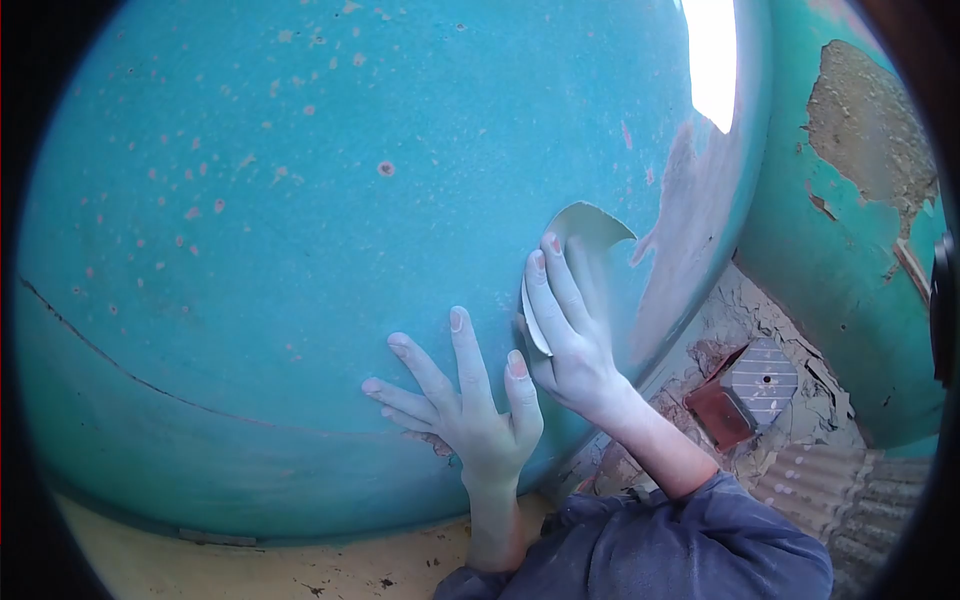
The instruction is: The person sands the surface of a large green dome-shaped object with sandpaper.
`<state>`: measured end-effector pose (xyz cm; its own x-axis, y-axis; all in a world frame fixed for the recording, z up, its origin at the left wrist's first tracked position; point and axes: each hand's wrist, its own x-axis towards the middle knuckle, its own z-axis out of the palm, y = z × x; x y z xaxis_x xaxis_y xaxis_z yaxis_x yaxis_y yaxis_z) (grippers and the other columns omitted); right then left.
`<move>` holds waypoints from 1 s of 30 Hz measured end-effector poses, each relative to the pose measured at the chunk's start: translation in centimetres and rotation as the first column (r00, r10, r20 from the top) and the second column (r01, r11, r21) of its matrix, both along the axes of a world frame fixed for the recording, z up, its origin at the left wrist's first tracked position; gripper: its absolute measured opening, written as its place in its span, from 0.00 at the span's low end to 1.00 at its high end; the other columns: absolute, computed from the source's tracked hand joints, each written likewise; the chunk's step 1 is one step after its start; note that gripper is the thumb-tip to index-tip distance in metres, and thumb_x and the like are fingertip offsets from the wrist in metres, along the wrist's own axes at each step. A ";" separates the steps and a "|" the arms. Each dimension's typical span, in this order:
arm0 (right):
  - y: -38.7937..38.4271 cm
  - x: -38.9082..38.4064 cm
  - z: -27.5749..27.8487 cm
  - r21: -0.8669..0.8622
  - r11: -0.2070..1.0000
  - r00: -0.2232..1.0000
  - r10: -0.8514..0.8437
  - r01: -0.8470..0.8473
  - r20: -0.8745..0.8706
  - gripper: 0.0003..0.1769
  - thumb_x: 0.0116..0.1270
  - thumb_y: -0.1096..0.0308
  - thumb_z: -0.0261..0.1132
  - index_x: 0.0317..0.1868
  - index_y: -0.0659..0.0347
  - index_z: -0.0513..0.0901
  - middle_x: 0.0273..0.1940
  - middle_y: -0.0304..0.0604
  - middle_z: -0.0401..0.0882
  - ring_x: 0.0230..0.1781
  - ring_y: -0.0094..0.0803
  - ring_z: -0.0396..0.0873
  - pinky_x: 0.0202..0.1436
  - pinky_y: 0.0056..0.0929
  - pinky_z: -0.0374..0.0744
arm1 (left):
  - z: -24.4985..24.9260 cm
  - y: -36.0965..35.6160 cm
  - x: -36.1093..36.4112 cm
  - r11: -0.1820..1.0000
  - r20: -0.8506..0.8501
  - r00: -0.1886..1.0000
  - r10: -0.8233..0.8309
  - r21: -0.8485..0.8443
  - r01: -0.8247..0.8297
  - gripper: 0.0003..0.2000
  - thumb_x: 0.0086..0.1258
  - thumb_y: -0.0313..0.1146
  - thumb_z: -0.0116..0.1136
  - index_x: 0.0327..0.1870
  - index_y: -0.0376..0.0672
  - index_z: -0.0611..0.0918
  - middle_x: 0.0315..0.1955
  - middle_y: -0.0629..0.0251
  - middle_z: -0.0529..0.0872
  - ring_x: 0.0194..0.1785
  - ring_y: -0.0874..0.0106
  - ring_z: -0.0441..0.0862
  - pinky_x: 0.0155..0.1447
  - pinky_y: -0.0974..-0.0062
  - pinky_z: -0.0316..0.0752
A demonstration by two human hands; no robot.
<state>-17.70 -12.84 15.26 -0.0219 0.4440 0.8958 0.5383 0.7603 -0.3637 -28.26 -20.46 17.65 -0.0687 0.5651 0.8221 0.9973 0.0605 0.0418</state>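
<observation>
A large, curved turquoise surface (290, 240) with chips and pinkish spots fills most of the head view. My right hand (575, 330) presses a bent grey-green sheet (590, 225) against it, fingers together on top of the sheet and its far edge curling up beyond the fingertips. Lower and to the left, my left hand (465, 400) lies on the same surface with its fingers spread, holding nothing. Both hands look dusted with pale powder. To the right of the sheet is a whitish bare patch (690, 220).
A second turquoise surface (830, 290) with a rough brown patch (865, 120) stands at the right. Between the two surfaces, a reddish box-like object with a striped grey top (765, 375) rests on cracked ground. Corrugated sheeting (820, 490) lies at the lower right.
</observation>
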 end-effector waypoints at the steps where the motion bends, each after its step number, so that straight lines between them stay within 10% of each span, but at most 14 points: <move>1: -0.4 -0.3 -0.6 -0.046 0.998 0.999 0.036 -0.037 -0.026 0.34 0.62 0.74 0.64 0.71 0.66 0.72 0.75 0.57 0.64 0.75 0.63 0.61 0.75 0.63 0.58 | 0.0 -0.1 0.0 1.000 0.026 1.000 -0.010 -0.002 0.010 0.30 0.77 0.50 0.47 0.77 0.46 0.68 0.80 0.41 0.46 0.80 0.30 0.28 0.71 0.22 0.27; 30: -2.3 -0.2 -4.5 -0.145 0.989 0.999 0.021 -0.016 0.033 0.37 0.57 0.77 0.62 0.72 0.60 0.72 0.75 0.59 0.61 0.76 0.60 0.60 0.74 0.58 0.60 | -2.7 -1.5 -0.1 0.999 0.098 0.994 -0.038 0.017 0.037 0.30 0.78 0.45 0.49 0.77 0.42 0.67 0.80 0.38 0.41 0.80 0.32 0.26 0.74 0.27 0.28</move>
<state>-17.90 -15.13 10.79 -0.0612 0.5679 0.8208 0.5383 0.7113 -0.4519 -28.33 -22.00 14.99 -0.1285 0.5564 0.8209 0.9899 0.0215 0.1403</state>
